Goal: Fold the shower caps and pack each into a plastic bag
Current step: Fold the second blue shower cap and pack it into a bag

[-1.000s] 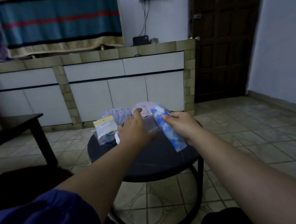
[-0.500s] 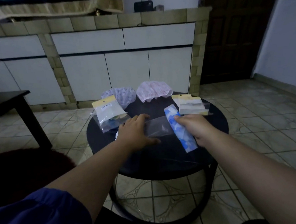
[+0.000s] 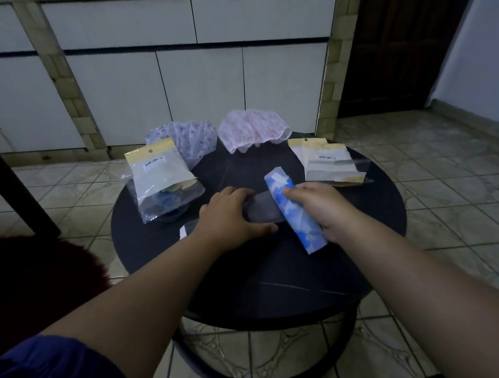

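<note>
Shower cap (image 3: 295,209), folded blue-white, has come down to the round table (image 3: 147,253), gripped by the right hand (image 3: 322,207); the left hand (image 3: 229,216) holds the clear bag (image 3: 259,207), so insertion looks next.

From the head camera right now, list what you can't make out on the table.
- Clear plastic bag: its mouth is hidden under the left hand.
- Packed bag: label print too small to read; contents dark.
- Stack of bags: count unclear, they overlap.
- Right hand on the folded blue cap: its underside is hidden.
</note>
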